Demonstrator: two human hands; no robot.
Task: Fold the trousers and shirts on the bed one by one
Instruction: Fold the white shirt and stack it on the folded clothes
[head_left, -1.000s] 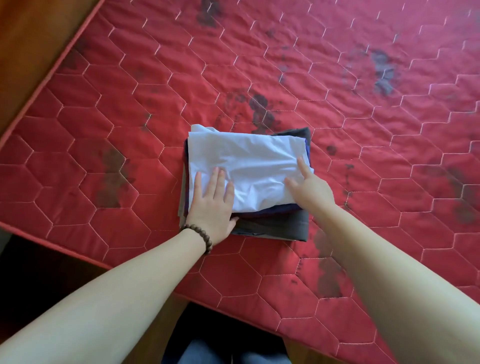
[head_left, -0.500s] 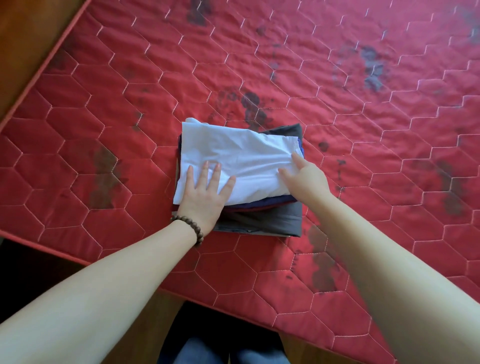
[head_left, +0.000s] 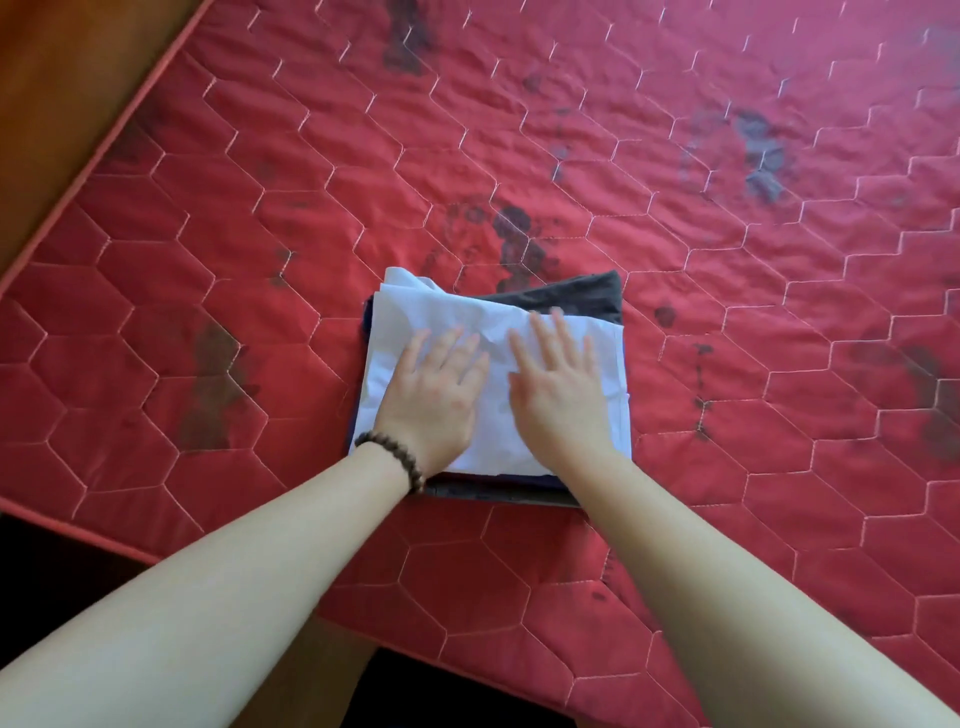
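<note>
Both hands, left (head_left: 434, 395) and right (head_left: 558, 395), lay flat with fingers straight on the white shirt (head_left: 415, 322), probably smoothing it. It topped a folded stack (head_left: 582, 296) near the bed (head_left: 260, 260) edge; nothing was gripped.

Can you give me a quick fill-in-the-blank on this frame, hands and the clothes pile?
1. Both hands lie flat on the folded ____ garment that tops the pile.
2. The beaded bracelet sits on the ____ wrist.
3. The pile rests on a ____ quilted mattress.
4. The right hand has its fingers ____, not curled.

Missing words: white; left; red; straight
</note>
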